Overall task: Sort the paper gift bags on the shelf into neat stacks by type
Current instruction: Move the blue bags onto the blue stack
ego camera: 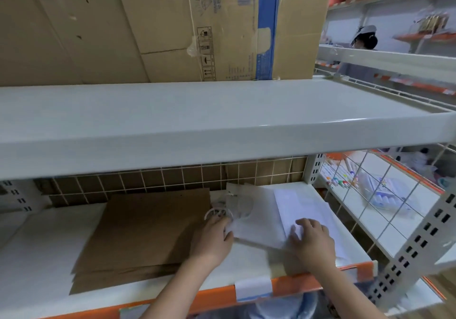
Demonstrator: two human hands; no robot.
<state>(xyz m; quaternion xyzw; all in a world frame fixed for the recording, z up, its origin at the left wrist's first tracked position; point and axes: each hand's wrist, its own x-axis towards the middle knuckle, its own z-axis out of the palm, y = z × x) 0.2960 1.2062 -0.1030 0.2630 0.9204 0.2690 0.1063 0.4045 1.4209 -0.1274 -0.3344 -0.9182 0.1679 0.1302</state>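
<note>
A stack of flat brown paper bags (143, 229) lies on the left half of the lower shelf (249, 266). To its right lie white paper bags (261, 222) with white cord handles (218, 212) sticking out at their left end. My left hand (212, 239) grips the left edge of the white bags near the handles. Fingers spread, my right hand (311, 241) presses flat on the top white bag (301, 210), which sits skewed on the pile. A small brownish bag (238, 195) peeks out behind the white ones.
A white upper shelf (222, 126) overhangs the work area, with a large cardboard sheet (148, 27) standing on it. A wire grid panel (385, 195) closes the right side; beyond it lie markers and packets. A person stands at far shelves at upper right.
</note>
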